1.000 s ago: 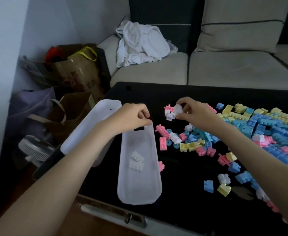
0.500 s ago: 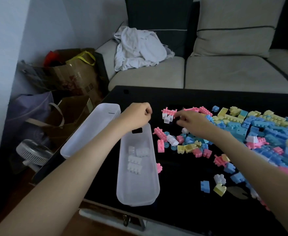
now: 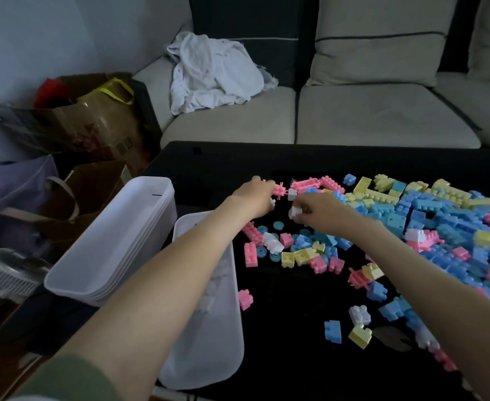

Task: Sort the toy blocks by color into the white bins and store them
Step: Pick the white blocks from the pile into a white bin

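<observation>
We see the sofa (image 3: 353, 117) well beyond the bin (image 3: 226, 357), past the far edge of the table. The black table (image 3: 238, 163) carries the bin by its near left corner, with the bin's near end close to the front edge. Just left of the bin, a stack of bins (image 3: 108, 256) sits along the table's left edge. Right of the bin is a bare strip of table, then the loose blocks (image 3: 440, 215), which are thickest farthest from it. A few white blocks (image 3: 206, 305) lie inside the bin. Beyond its far end our left hand (image 3: 252, 198) meets a pink spiked piece (image 3: 278, 190). Its fingers are hidden, so we cannot tell its grip. Just right of that, our right hand (image 3: 316, 209) pinches a white block (image 3: 294, 212). The print on the cardboard box (image 3: 93, 125), far left of the bin, is too blurred to read.
</observation>
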